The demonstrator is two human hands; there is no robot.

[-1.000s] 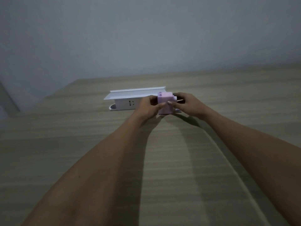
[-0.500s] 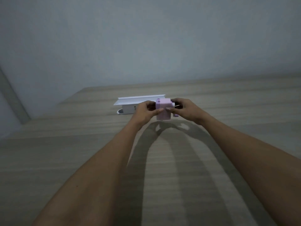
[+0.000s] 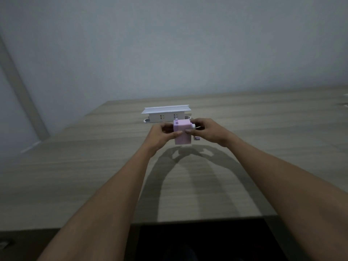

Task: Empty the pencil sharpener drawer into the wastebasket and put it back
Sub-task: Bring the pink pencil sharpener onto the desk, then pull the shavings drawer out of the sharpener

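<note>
A small pink pencil sharpener [image 3: 182, 133] with a crank handle on its right side is held in the air above the wooden table [image 3: 94, 176]. My left hand [image 3: 163, 134] grips its left side with the thumb on the front. My right hand [image 3: 207, 131] holds its right side near the crank. The drawer is not told apart from the body. No wastebasket shows clearly.
A white power strip holder [image 3: 165, 114] with sockets stands on the table just behind the sharpener. The table's near edge runs across the bottom, with a dark space [image 3: 203, 242] below it. A grey wall rises behind.
Both hands have lifted the sharpener off the table and drawn it toward me, away from the white holder. The camera view has tilted, showing the table's near edge.
</note>
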